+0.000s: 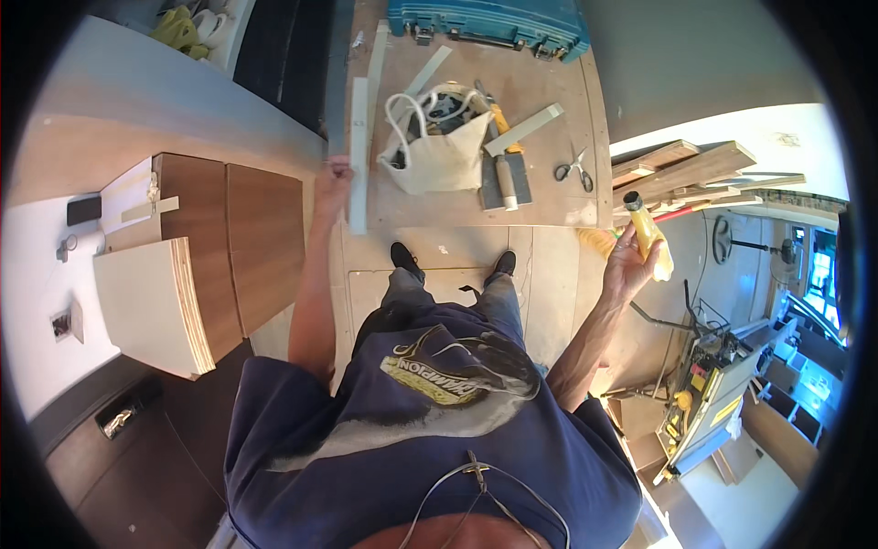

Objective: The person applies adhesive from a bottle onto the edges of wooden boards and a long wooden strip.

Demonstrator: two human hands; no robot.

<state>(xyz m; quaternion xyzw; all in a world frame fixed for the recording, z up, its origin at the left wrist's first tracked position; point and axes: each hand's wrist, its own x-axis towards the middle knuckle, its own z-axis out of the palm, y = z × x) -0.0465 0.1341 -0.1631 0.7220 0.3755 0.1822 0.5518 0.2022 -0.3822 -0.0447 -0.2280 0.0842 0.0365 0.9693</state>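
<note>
My right hand point(626, 267) grips a yellow squeeze bottle point(647, 236) with a dark cap, held tilted off the table's right front corner. At the table's left edge, the fingers of my left hand point(335, 178) are closed at the side of a long white strip point(358, 156). That strip lies lengthwise, its near end level with the front edge. Further in stands a cream cloth bag point(439, 163) stuffed with dark items. Beside it are a putty knife point(506, 183), another pale strip point(524, 129) and black-handled scissors point(574, 171).
A teal hard case point(494, 23) sits at the table's point(549, 82) far end. Wooden boards point(686, 174) are stacked to the right. Brown cabinet boxes point(233, 238) stand on the left. A table saw point(713, 393) with yellow parts is at the lower right.
</note>
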